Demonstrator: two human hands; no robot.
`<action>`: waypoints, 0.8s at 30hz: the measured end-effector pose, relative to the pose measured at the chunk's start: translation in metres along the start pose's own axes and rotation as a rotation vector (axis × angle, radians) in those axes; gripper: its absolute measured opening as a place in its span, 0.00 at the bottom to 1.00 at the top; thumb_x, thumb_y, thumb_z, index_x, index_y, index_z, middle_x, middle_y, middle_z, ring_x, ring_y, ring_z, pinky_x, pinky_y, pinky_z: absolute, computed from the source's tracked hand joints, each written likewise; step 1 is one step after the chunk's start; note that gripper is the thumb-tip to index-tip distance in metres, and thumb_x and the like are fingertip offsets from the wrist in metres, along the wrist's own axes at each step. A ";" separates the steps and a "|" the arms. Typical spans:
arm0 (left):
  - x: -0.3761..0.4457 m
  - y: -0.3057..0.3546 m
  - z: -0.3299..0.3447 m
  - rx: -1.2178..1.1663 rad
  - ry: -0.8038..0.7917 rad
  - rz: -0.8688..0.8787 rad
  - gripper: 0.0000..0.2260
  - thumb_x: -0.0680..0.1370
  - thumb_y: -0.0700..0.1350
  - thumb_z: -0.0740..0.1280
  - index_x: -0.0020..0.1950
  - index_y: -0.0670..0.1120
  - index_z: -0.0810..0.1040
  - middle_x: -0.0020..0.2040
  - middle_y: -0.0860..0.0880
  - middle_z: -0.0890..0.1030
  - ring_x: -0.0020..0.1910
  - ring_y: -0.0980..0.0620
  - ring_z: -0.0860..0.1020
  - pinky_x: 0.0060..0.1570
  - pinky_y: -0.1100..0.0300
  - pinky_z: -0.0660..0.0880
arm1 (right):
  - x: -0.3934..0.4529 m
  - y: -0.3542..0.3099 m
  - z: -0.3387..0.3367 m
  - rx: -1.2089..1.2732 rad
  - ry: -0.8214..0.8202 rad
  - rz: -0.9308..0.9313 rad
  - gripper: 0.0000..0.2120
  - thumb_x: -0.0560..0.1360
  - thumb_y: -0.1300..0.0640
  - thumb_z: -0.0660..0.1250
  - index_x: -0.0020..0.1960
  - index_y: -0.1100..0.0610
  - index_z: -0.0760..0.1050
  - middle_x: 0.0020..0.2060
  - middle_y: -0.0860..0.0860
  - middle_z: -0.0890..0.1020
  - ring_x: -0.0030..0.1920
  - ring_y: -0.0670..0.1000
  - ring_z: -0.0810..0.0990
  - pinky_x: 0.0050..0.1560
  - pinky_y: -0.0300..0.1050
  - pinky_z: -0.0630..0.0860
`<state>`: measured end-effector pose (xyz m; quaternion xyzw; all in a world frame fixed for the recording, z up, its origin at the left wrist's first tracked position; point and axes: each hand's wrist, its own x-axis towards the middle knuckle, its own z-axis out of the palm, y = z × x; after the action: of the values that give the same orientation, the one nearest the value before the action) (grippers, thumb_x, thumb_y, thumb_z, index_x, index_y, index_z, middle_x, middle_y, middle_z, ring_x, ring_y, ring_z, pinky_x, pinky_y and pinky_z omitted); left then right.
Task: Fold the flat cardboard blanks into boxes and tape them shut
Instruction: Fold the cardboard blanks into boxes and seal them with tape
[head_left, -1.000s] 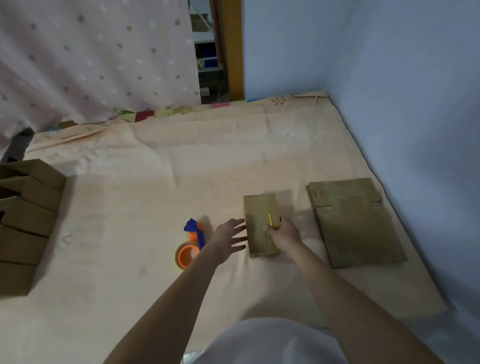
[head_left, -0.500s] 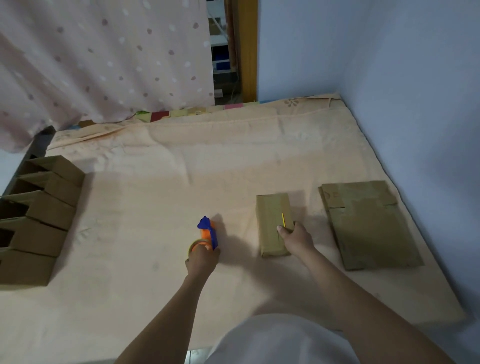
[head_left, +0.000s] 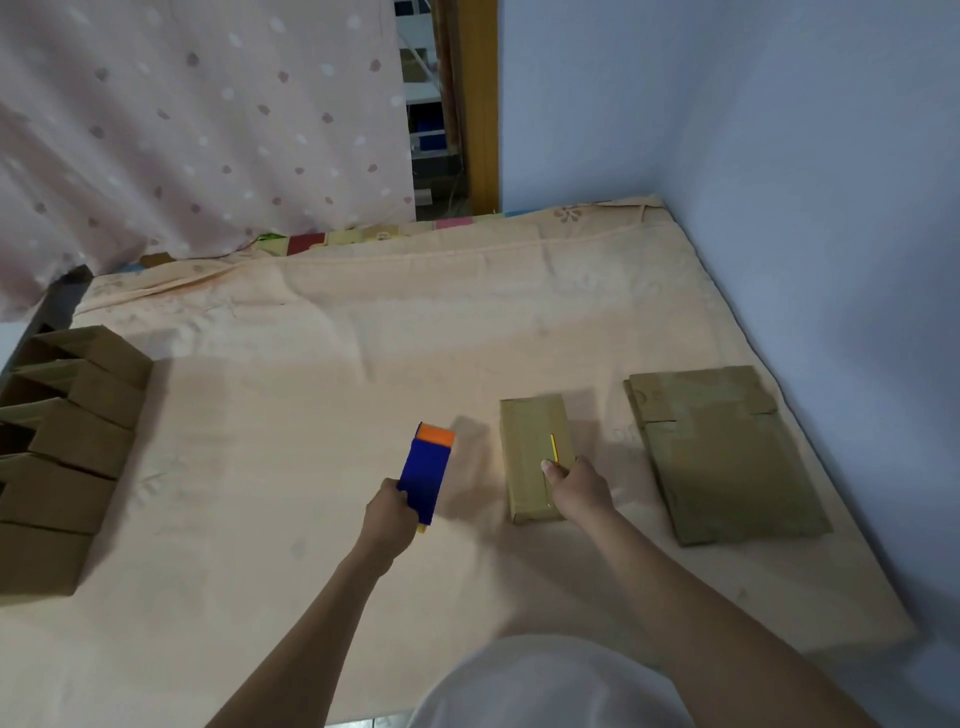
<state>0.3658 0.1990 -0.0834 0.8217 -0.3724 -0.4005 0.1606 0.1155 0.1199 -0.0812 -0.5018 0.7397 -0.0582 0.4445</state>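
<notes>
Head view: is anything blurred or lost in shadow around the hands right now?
Head view: the tape dispenser in the left hand is smeared by motion; the box under the right hand is sharp; soft shadows lie right of both; dim, bluish light; the edges bow from the wide lens.

In front of me a peach bedsheet (head_left: 363, 332) covers the bed; a dotted pink curtain (head_left: 197, 119) hangs beside the blue wall (head_left: 779, 156).

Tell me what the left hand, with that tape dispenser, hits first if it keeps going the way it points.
Probably nothing soon. The left hand grips the tape dispenser, aimed away from the person and slightly right; only bare sheet lies ahead. The folded box sits off to its right, though depth is unclear.
</notes>
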 end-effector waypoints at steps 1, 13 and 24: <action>-0.001 -0.001 0.002 0.007 -0.019 0.028 0.09 0.82 0.35 0.53 0.58 0.41 0.70 0.50 0.45 0.76 0.44 0.50 0.74 0.35 0.59 0.68 | -0.001 0.000 0.000 -0.003 0.002 0.000 0.25 0.82 0.41 0.60 0.65 0.62 0.69 0.61 0.61 0.79 0.61 0.62 0.78 0.49 0.46 0.70; 0.009 -0.011 0.019 0.462 0.095 0.275 0.20 0.78 0.36 0.58 0.67 0.51 0.76 0.52 0.44 0.75 0.50 0.43 0.74 0.49 0.54 0.73 | -0.008 -0.007 -0.005 -0.059 0.004 -0.002 0.24 0.83 0.42 0.59 0.65 0.63 0.68 0.61 0.60 0.79 0.62 0.62 0.77 0.48 0.46 0.69; 0.006 0.016 0.034 0.611 0.063 0.130 0.10 0.75 0.38 0.66 0.55 0.45 0.71 0.51 0.45 0.77 0.48 0.45 0.76 0.41 0.57 0.71 | -0.017 -0.024 -0.015 -0.017 0.010 0.036 0.21 0.83 0.46 0.60 0.66 0.61 0.68 0.61 0.59 0.79 0.62 0.61 0.78 0.47 0.43 0.69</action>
<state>0.3344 0.1850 -0.0994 0.8184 -0.5221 -0.2333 -0.0569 0.1232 0.1161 -0.0491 -0.4918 0.7515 -0.0464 0.4374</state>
